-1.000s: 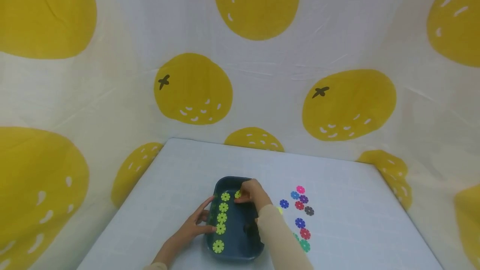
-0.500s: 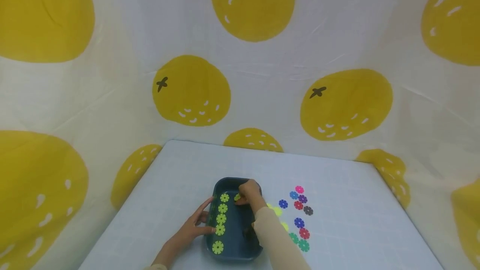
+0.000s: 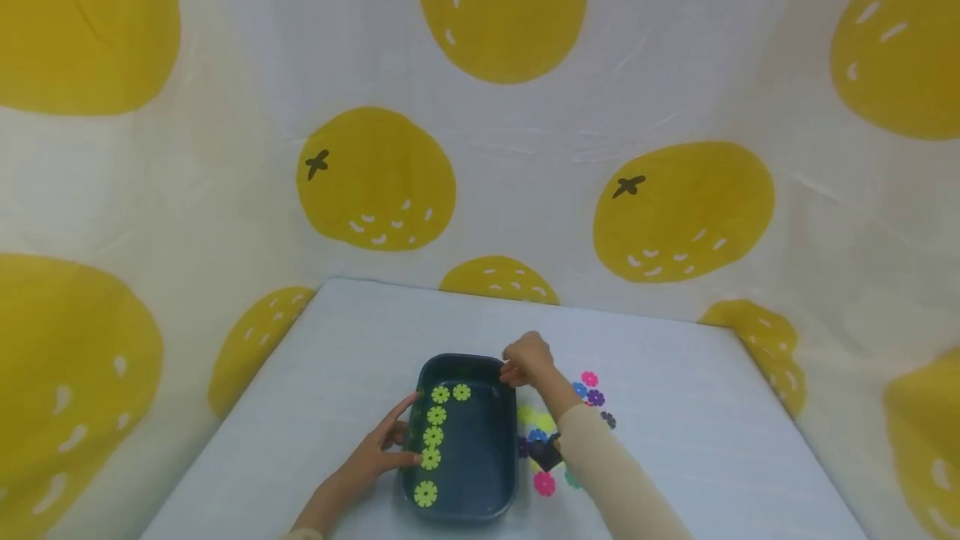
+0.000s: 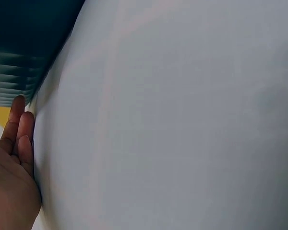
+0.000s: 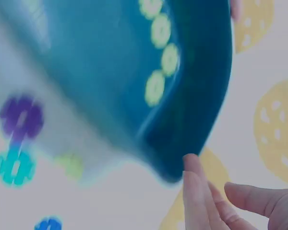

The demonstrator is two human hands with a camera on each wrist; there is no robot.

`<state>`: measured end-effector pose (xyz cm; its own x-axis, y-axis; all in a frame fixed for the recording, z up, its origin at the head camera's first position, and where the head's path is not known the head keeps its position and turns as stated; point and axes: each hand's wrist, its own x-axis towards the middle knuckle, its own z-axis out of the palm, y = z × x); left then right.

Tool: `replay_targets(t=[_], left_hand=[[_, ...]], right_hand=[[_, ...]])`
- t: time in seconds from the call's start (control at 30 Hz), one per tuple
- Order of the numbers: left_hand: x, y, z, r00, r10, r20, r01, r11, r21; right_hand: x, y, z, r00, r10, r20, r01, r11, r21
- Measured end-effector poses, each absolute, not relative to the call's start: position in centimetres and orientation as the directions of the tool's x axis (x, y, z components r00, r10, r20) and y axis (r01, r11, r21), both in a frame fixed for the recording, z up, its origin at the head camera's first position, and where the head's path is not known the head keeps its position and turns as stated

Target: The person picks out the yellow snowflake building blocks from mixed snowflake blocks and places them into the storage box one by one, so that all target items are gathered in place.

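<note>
Where the head view looks down on the table [image 3: 675, 407], the tray [image 3: 480, 473] lies near its front edge, its long axis running away from the person, tilted slightly right at the far end. Six green discs [image 3: 432, 437] lie inside: a line along the left wall and one more beside the farthest. The left hand [image 3: 378, 452] lies against the tray's left wall, fingers straight and spread, thumb on the rim, holding nothing. The right hand [image 3: 527, 359] hovers at the far right corner, fingers loosely curled; whether they pinch anything cannot be told. Coloured discs [image 3: 592, 397] lie scattered on the table right of the tray, partly behind the sleeve [image 3: 615, 482]. In the left wrist view, the left hand's [image 4: 12, 172] fingers [image 4: 20, 129] lie straight and together, tips touching the tray's [image 4: 24, 43] ribbed wall. In the right wrist view, blurred, the tray [image 5: 201, 86] fills the upper frame with green discs [image 5: 162, 57] in a line; the right hand [image 5: 230, 201] shows fingers apart and empty just under the tray's corner, with a purple disc [image 5: 20, 117] and a teal disc [image 5: 14, 165] on the table.
</note>
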<state>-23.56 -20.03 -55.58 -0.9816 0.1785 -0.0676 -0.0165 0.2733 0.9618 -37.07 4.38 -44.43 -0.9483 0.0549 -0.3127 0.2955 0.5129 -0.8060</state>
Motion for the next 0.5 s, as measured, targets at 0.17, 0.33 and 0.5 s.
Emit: replay_targets(t=[0.17, 0.33, 0.5], left_hand=[[-23.7, -20.2, -55.4, -0.979, 0.189, -0.074, -0.022, 0.263, 0.965], [-23.4, -20.0, -55.0, -0.978, 0.198, -0.065, -0.015, 0.242, 0.97], [-23.4, -19.9, -55.3, -0.979, 0.191, -0.073, -0.023, 0.251, 0.968]], right_hand=[[-37.7, 8.8, -44.7, -0.933, 0.078, -0.35, 0.338, 0.515, -0.787], [-37.1, 11.7, -47.2, -0.953, -0.004, -0.302, 0.251, 0.543, -0.801], [-35.8, 12.6, -49.4, -0.963, -0.212, -0.168, -0.017, 0.666, -0.745]])
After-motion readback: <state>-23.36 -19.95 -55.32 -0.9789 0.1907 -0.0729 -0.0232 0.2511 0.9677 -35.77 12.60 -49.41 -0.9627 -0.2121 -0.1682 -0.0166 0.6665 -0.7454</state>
